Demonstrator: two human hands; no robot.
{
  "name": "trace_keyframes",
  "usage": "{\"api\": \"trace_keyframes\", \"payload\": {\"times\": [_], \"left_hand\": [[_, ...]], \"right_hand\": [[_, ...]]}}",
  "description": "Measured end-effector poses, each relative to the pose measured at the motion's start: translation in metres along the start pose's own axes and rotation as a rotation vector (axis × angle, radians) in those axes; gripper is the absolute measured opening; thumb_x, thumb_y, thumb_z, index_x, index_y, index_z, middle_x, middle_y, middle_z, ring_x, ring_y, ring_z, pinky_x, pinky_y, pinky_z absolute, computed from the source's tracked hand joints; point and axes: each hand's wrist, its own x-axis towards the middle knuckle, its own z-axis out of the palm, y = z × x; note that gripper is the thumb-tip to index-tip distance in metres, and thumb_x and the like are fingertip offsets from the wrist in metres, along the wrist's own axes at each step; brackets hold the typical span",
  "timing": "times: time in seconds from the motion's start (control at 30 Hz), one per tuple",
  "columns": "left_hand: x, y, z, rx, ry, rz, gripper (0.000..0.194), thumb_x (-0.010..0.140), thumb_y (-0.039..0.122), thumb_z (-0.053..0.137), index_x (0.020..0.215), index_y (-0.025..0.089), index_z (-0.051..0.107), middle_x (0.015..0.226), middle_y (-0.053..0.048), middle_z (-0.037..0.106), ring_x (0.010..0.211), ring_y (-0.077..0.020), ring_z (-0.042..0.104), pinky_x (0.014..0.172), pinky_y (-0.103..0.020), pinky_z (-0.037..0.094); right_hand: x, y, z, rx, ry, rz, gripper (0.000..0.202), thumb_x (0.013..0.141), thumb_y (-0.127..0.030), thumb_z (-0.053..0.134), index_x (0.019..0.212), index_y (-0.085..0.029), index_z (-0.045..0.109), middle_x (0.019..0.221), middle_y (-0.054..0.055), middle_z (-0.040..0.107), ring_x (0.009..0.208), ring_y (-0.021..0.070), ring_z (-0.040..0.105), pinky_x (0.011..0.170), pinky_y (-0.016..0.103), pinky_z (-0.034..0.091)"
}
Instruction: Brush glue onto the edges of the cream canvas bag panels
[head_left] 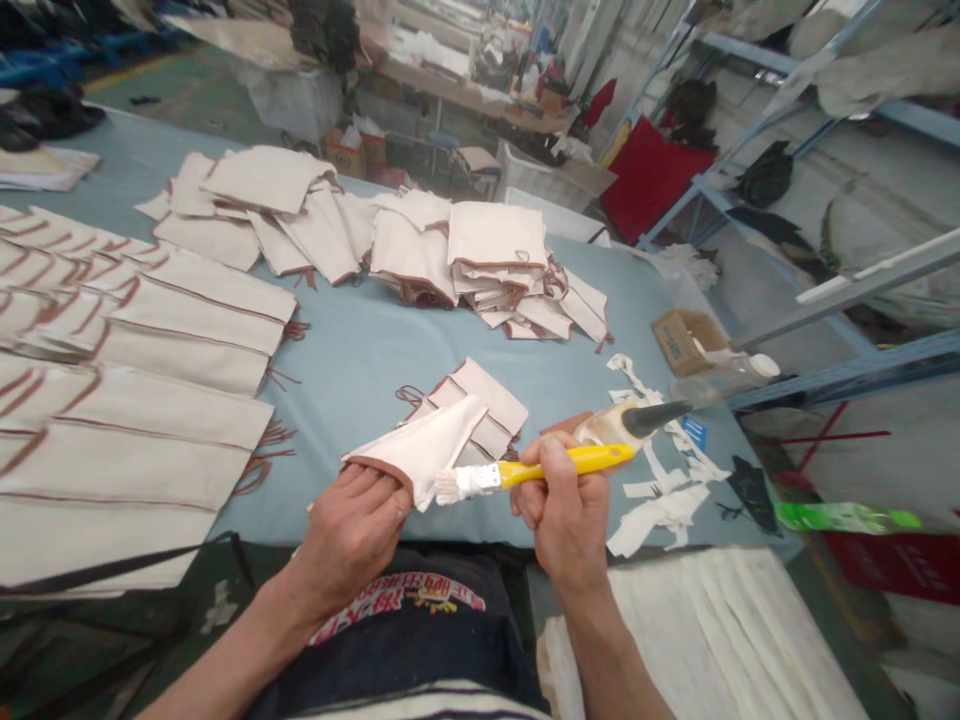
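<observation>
My right hand (564, 490) grips a flat paintbrush (574, 462) by its yellow handle, bristles pointing left. The pale bristle tip is against or just beside the corner of a cream cloth pouch (431, 442) with brown edging. The fingers of my left hand (361, 520) are tucked under the pouch's brown edge and hold it up; my thumb is mostly hidden. Beyond it, several small cream pouches (495, 395) lie fanned on the blue-grey table (352, 370). Past my right hand is a clear container (600, 428) with a dark conical end (654, 418), partly hidden.
Overlapping rows of cream pouches (172, 350) cover the table's left side. Loose pouch stacks (495, 235) lie along the far side. White fabric scraps (667, 510), a small cardboard box (686, 338) and a clear bottle (724, 380) are at the right, near blue metal shelving (847, 370).
</observation>
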Motion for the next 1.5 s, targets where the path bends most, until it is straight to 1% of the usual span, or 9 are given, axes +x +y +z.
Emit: {"api": "trace_keyframes", "payload": {"times": [0.17,0.37,0.63,0.87,1.1,1.17,1.3,1.37,1.5], "left_hand": [[0.0,-0.002,0.0,-0.002,0.003,-0.002,0.03,0.093,0.0,0.045,0.078,0.017,0.065,0.07,-0.009,0.07,0.069,-0.0234,0.061,0.072,-0.036,0.049],[0.003,0.0,0.0,-0.032,0.0,-0.009,0.029,0.092,-0.003,0.047,0.083,0.017,0.067,0.072,-0.008,0.072,0.076,-0.0234,0.064,0.077,-0.036,0.049],[-0.001,-0.005,0.002,-0.041,0.004,0.0,0.032,0.091,-0.001,0.042,0.08,0.018,0.066,0.074,-0.01,0.073,0.079,-0.0246,0.067,0.076,-0.037,0.051],[-0.002,-0.002,0.007,-0.028,0.005,-0.014,0.031,0.091,-0.003,0.047,0.086,0.018,0.069,0.077,-0.008,0.075,0.079,-0.0231,0.067,0.08,-0.037,0.052],[-0.009,-0.005,0.01,-0.102,0.002,-0.027,0.029,0.09,0.002,0.045,0.082,0.017,0.068,0.08,-0.012,0.075,0.08,-0.025,0.067,0.077,-0.038,0.052],[-0.008,-0.003,0.009,-0.176,-0.011,-0.117,0.03,0.092,0.003,0.044,0.08,0.017,0.067,0.08,-0.011,0.074,0.079,-0.0233,0.066,0.076,-0.035,0.052],[0.002,-0.001,0.0,-0.505,-0.192,-0.588,0.03,0.1,0.02,0.046,0.074,0.019,0.061,0.07,-0.001,0.065,0.066,-0.0174,0.06,0.062,-0.027,0.048],[0.012,-0.005,-0.007,-0.686,-0.284,-0.761,0.029,0.098,0.031,0.048,0.075,0.019,0.06,0.07,0.001,0.061,0.066,-0.0166,0.057,0.059,-0.026,0.045],[0.027,-0.016,-0.024,-0.913,-0.337,-0.878,0.035,0.093,0.043,0.054,0.068,0.019,0.053,0.068,0.003,0.052,0.065,-0.014,0.048,0.057,-0.023,0.041]], "right_hand": [[-0.002,0.002,0.003,-0.025,-0.098,0.051,0.042,0.092,-0.057,0.062,0.07,-0.022,0.056,0.036,-0.013,0.035,0.029,0.0067,0.032,0.034,0.02,0.033],[0.014,0.002,-0.003,-0.051,0.046,-0.049,0.041,0.089,-0.057,0.064,0.07,-0.022,0.057,0.036,-0.012,0.037,0.029,0.0072,0.033,0.035,0.02,0.034],[-0.012,-0.001,0.011,-0.032,-0.11,0.103,0.042,0.09,-0.056,0.065,0.068,-0.022,0.054,0.036,-0.013,0.034,0.028,0.0066,0.031,0.034,0.02,0.034],[0.016,0.007,-0.005,-0.053,0.081,-0.032,0.042,0.089,-0.058,0.065,0.071,-0.022,0.057,0.036,-0.012,0.038,0.03,0.0077,0.035,0.037,0.021,0.039],[-0.013,0.004,0.011,-0.034,-0.113,0.111,0.045,0.091,-0.06,0.063,0.07,-0.022,0.056,0.037,-0.012,0.035,0.03,0.0071,0.032,0.035,0.02,0.034],[-0.012,0.008,0.009,-0.007,-0.078,0.094,0.043,0.091,-0.058,0.064,0.071,-0.022,0.056,0.036,-0.013,0.034,0.03,0.0069,0.03,0.036,0.02,0.036],[0.007,0.019,-0.004,0.057,0.041,-0.005,0.038,0.094,-0.055,0.062,0.074,-0.022,0.057,0.038,-0.013,0.035,0.033,0.008,0.032,0.04,0.022,0.041],[0.014,0.021,-0.009,0.072,0.076,-0.052,0.036,0.095,-0.053,0.062,0.076,-0.022,0.057,0.04,-0.012,0.036,0.035,0.0085,0.033,0.04,0.021,0.039],[0.014,0.017,-0.013,0.058,0.045,-0.195,0.036,0.095,-0.052,0.063,0.075,-0.022,0.059,0.045,-0.01,0.042,0.037,0.0083,0.036,0.039,0.02,0.03]]}}
